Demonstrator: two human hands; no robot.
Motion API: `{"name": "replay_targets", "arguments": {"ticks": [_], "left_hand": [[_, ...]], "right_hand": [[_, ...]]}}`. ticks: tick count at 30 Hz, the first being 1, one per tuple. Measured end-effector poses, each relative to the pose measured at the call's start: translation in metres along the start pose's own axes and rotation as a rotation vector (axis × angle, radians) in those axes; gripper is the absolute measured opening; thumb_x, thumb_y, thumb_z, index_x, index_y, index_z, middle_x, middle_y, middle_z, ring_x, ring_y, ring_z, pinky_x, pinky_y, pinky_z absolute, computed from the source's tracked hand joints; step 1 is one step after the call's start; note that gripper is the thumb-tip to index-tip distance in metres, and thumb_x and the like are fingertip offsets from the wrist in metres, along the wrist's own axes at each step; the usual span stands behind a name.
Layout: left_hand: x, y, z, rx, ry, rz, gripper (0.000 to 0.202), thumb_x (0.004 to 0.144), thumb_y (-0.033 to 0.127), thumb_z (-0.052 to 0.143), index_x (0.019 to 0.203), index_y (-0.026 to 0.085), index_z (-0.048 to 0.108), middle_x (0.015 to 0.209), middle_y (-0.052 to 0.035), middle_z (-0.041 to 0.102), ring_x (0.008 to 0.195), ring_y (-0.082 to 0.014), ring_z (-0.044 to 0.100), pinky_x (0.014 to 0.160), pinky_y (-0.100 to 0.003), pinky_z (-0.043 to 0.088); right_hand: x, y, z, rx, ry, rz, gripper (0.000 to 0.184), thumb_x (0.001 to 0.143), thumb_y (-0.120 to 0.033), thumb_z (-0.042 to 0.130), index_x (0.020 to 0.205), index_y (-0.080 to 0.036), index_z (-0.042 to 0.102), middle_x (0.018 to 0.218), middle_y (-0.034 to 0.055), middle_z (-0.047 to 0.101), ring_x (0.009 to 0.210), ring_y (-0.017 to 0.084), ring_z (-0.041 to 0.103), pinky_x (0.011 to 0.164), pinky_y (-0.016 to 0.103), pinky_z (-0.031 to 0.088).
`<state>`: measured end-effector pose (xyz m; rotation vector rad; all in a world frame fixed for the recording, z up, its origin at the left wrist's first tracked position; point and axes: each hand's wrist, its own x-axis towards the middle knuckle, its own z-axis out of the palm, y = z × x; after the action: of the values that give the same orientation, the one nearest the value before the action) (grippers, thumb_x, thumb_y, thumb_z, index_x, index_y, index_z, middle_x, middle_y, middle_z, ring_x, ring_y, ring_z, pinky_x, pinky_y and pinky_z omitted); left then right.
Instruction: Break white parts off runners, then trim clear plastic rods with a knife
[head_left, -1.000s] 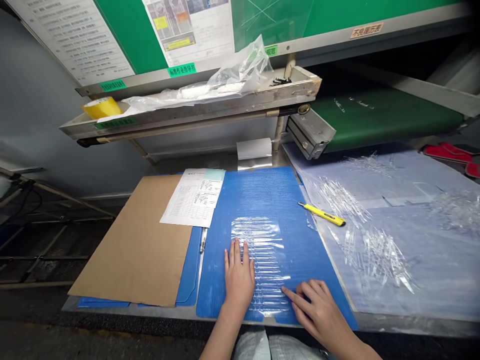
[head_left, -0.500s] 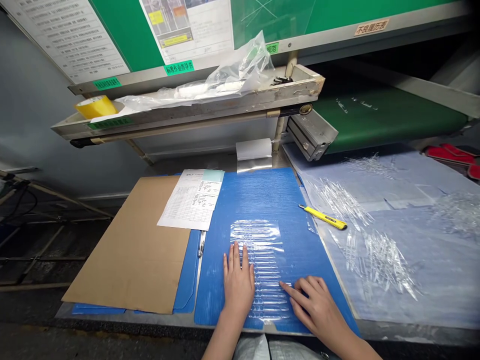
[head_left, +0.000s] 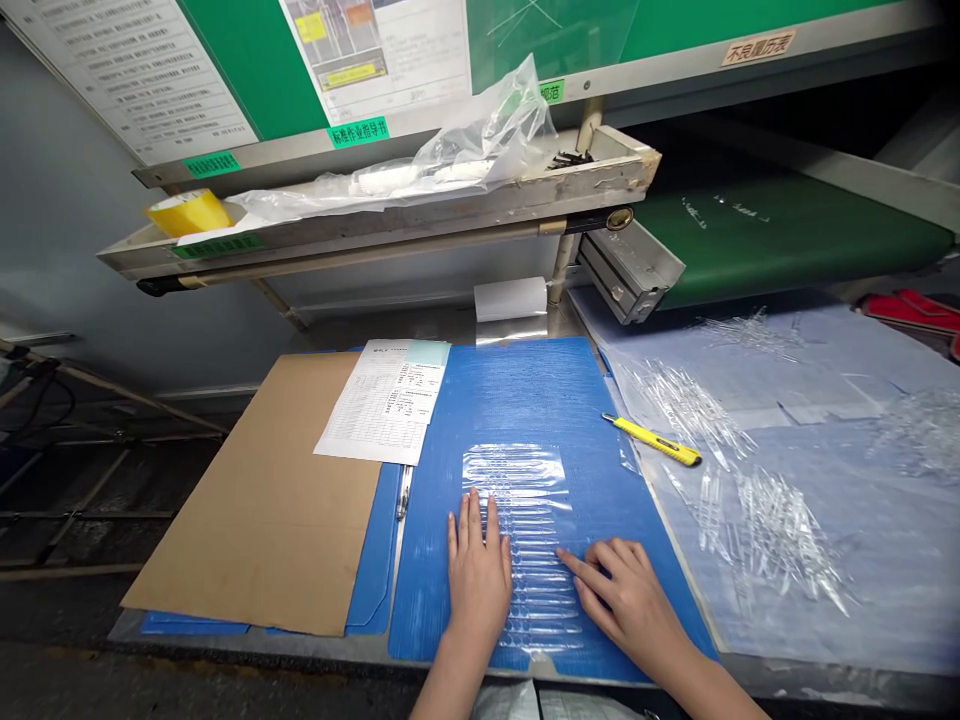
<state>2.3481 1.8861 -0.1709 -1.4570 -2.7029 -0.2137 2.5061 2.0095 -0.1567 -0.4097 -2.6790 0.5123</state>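
Observation:
A clear plastic sheet of ribbed small parts [head_left: 525, 510] lies on a blue corrugated board [head_left: 525, 400] near the table's front edge. My left hand [head_left: 478, 575] rests flat on the sheet's left side, fingers stretched out and together. My right hand [head_left: 626, 600] sits at the sheet's right side, index finger extended and touching the plastic, the other fingers loosely curled. Neither hand holds anything.
A yellow utility knife [head_left: 652, 440] lies right of the board. Loose clear plastic pieces [head_left: 772, 520] cover the pale sheet at right. A brown cardboard [head_left: 270, 500], a printed paper [head_left: 386, 400], a tape roll [head_left: 187, 212] and a plastic bag [head_left: 465, 150] on the shelf.
My right hand has slid a little up and left along the plastic sheet. My left hand stays flat in nearly the same place. The camera has shifted slightly.

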Motion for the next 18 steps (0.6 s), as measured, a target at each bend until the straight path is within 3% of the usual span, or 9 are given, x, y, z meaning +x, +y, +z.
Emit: {"name": "replay_targets", "arguments": {"ticks": [18], "left_hand": [[0.001,0.001,-0.002,0.014,-0.033,-0.007,0.046,0.091,0.023,0.033,0.136,0.013,0.033,0.142,-0.0181,0.033,0.131,-0.0300,0.027,0.102,-0.051,0.033]], "right_hand": [[0.018,0.006,0.004,-0.044,-0.007,0.030,0.031,0.087,-0.018,0.045,0.112,-0.022,0.062,0.073,0.0038,0.056,0.071,0.018,0.047,0.067,0.032,0.032]]}}
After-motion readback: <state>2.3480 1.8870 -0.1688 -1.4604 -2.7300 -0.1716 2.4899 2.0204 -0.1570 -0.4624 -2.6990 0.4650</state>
